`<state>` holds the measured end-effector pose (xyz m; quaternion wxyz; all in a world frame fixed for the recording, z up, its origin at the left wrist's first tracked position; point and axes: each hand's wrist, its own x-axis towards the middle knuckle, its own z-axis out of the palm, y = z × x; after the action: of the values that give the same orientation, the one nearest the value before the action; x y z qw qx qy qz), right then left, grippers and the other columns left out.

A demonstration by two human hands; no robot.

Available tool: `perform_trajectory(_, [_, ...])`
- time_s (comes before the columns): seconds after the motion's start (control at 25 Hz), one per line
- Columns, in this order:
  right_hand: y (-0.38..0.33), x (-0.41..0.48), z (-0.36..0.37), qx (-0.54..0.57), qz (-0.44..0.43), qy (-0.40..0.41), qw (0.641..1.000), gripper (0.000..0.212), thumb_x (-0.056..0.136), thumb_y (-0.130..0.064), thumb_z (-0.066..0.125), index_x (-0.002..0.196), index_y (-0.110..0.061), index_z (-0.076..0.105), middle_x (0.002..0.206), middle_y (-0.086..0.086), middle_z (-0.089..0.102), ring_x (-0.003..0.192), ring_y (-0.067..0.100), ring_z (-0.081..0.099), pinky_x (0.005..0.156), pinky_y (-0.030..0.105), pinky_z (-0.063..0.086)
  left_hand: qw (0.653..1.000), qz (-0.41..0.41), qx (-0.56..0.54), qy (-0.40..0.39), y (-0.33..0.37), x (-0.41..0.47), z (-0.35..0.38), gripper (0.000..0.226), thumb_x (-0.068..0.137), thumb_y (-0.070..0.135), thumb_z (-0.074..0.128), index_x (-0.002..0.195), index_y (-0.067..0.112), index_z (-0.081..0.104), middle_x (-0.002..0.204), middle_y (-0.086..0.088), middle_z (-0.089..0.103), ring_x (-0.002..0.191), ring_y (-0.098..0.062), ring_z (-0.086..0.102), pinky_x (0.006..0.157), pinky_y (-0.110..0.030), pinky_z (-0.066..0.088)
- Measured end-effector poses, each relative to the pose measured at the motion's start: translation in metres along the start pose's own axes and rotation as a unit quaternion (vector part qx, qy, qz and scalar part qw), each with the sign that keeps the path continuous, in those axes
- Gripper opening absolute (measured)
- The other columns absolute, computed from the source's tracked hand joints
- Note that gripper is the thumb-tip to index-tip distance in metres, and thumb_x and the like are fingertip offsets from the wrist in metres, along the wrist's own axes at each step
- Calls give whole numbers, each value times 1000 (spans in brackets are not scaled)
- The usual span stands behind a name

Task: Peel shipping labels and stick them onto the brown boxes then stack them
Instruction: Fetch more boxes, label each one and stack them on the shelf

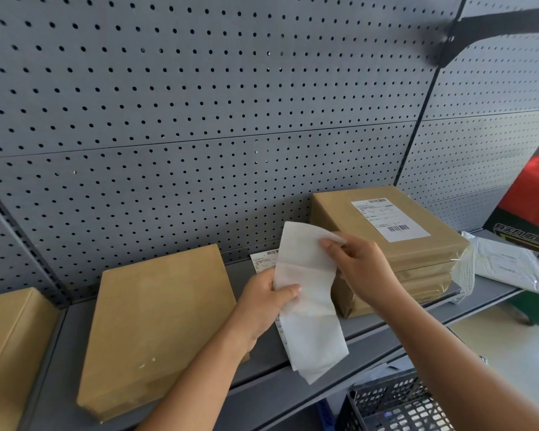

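Note:
My left hand point(266, 298) grips a long white strip of label backing point(308, 306) at its middle, above the grey shelf point(293, 368). My right hand point(360, 265) pinches the strip's upper right corner. Behind the strip a printed label point(263, 259) shows partly. A plain brown box point(159, 325) lies left of my hands. On the right stands a stack of brown boxes point(395, 253); its top box carries a stuck shipping label point(389, 219). Another brown box point(7, 343) sits at the far left.
A grey pegboard wall point(199, 119) backs the shelf. White plastic mailer bags point(511, 265) lie at the right end. A black perforated crate point(392, 405) stands below the shelf front. A red and black carton point(532, 209) is at the far right.

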<state>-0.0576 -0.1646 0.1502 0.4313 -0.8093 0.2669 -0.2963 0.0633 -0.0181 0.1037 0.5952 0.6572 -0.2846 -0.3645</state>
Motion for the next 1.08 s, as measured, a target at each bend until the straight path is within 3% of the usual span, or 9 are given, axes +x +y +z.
perform_trajectory(0.08, [-4,3,-2,13,-5,34,999,16,99,-28,58,96,-32,74,67,-14,67,54,3,56,50,15,44,999,-19,32,-22,-2,-2,0,23,96,9,66,116,19,70,105,5,79,85,-3,76,71,-18,60])
perform_trajectory(0.2, [-10,7,-3,29,-4,44,999,14,99,-28,59,98,-31,73,80,-5,70,69,13,64,55,18,55,997,-37,53,-41,2,-4,0,26,92,15,71,117,23,71,108,5,79,93,-9,76,76,-21,59])
perform_trajectory(0.4, [-13,8,-1,32,-22,24,999,17,99,-28,59,104,-22,74,88,0,73,81,13,69,66,30,63,996,-38,-76,2,21,1,-2,29,94,43,69,114,23,76,108,6,80,102,-14,76,92,-35,58])
perform_trajectory(0.56, [-14,8,0,20,-34,23,999,18,99,-32,58,103,-24,73,87,-5,74,77,10,71,74,41,62,993,-31,-78,80,16,11,1,19,98,31,66,105,19,79,100,3,82,101,-21,75,94,-43,59])
perform_trajectory(0.72, [-18,9,-4,27,-42,44,998,21,99,-36,57,99,-23,73,86,0,74,77,10,74,80,52,58,994,-44,-41,93,2,14,5,12,98,22,67,97,19,78,95,-1,82,100,-32,74,97,-60,52])
perform_trajectory(0.92, [-29,9,-7,40,-64,64,995,20,99,-36,57,97,-24,73,88,4,74,83,14,74,83,54,56,993,-48,-28,108,-4,17,10,16,97,10,65,91,21,73,97,-4,80,95,-26,76,81,-41,60])
perform_trajectory(1.08, [-36,9,-12,77,-77,72,991,17,99,-40,56,96,-42,72,95,5,74,91,26,72,86,57,56,992,-75,-14,101,-11,21,8,17,96,7,62,94,23,70,102,-3,77,93,-24,75,88,-45,62])
